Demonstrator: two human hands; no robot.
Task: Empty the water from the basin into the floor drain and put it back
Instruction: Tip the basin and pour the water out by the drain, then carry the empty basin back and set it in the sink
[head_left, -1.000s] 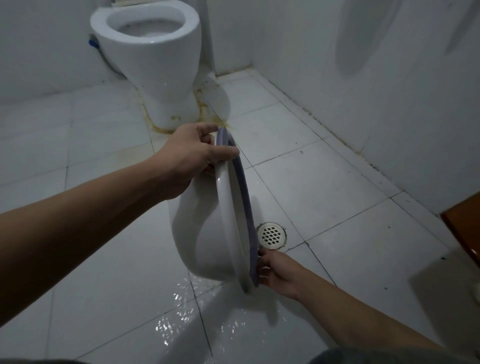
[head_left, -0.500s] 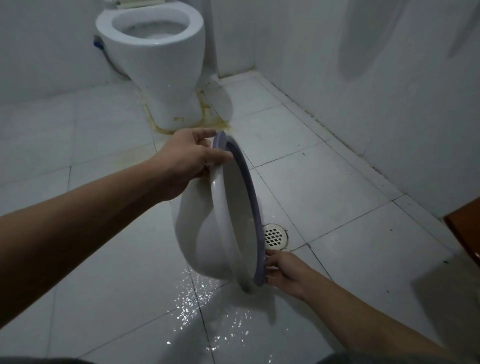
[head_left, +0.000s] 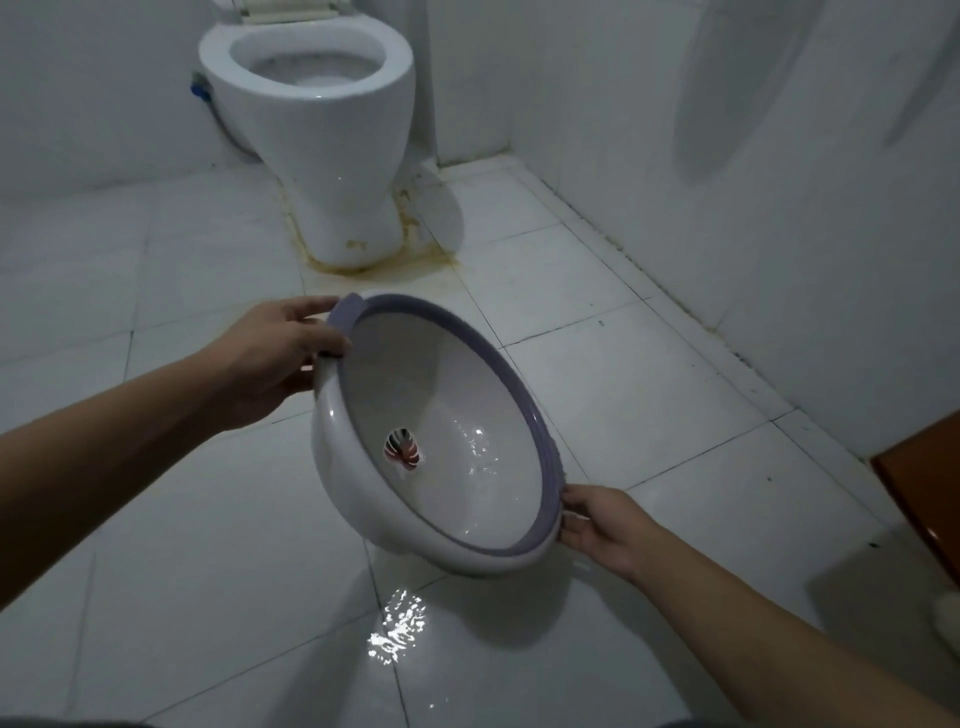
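White basin gripped at rim by left hand, right hand | wet floor | risk: slip, basin dropped.

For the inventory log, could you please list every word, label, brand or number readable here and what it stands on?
None can be read.
Sticker inside the basin: a red, white and dark striped mark, too small and blurred to tell if it has any lettering.
Toilet, floor and walls: no text in sight.

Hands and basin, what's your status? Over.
Left hand and right hand both gripping basin rim. Basin tilted, looks emptied. Wet floor below.
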